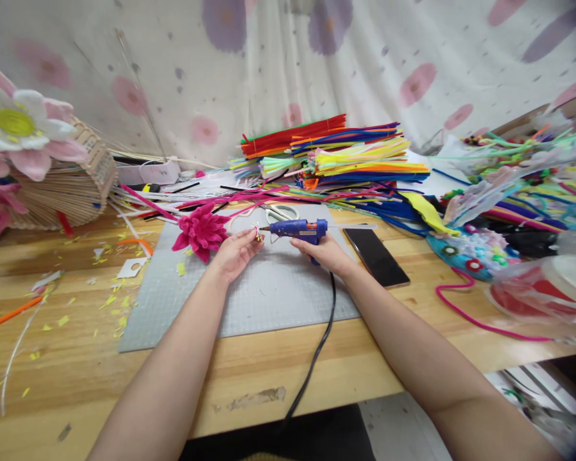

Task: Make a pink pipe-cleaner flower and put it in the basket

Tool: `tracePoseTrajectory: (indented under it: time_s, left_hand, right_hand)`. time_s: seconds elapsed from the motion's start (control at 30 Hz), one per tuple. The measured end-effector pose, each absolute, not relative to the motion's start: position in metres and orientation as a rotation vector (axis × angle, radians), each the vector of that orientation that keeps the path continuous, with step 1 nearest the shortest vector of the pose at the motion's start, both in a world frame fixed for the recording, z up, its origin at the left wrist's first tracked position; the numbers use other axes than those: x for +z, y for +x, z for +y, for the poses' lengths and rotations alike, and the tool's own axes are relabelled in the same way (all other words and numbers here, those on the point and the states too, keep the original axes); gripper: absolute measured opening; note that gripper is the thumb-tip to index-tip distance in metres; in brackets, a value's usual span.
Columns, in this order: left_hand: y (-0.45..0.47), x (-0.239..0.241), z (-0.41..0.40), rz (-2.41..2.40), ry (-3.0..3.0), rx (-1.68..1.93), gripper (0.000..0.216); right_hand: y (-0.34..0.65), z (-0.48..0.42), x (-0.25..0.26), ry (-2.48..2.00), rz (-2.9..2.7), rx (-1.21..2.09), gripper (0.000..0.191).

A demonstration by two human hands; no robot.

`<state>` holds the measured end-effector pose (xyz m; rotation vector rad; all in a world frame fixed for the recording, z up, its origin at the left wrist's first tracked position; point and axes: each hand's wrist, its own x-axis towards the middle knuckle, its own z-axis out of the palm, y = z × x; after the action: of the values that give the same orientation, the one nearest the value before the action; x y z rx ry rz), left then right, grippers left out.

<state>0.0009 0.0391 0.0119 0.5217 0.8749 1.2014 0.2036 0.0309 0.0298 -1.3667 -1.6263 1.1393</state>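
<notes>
My right hand (pixel 324 251) is wrapped round the grip of a blue hot glue gun (pixel 290 228). A clear glue stick (pixel 352 226) pokes out of its back end. The gun's nozzle points left, at a small bunch of flower stamens (pixel 258 233) pinched in the fingertips of my left hand (pixel 237 253). The bunch looks pale with dark pink and yellow bits; whether the nozzle touches it I cannot tell. Just left of that hand, a magenta fuzzy pipe-cleaner flower (pixel 201 232) lies on the grey cutting mat (pixel 269 307).
Scissors (pixel 281 212) lie at the mat's back edge, a phone (pixel 377 256) at its right. Bundles of pipe cleaners (pixel 365 160) are piled behind. Yellow scraps litter the left side, near a basket (pixel 77 186) with large flowers. The gun's black cord (pixel 319 349) hangs over the front edge.
</notes>
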Motion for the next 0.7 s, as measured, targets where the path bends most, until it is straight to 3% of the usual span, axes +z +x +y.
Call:
tracePoseTrajectory:
  time_s: [0.27,0.43,0.7]
  left_hand:
    - [0.002,0.013,0.038,0.887,0.504,1.204,0.008]
    - [0.002,0.013,0.039,0.881,0.507,1.204,0.005]
    - [0.000,0.012,0.040,0.894,0.500,1.200,0.009]
  right_hand:
    - [0.208,0.040,0.021,-1.262,-1.397,1.161,0.042]
    - [0.215,0.052,0.011,-1.413,-1.212,0.856,0.043]
    - [0.239,0.058,0.012,-1.699,-1.410,0.412,0.051]
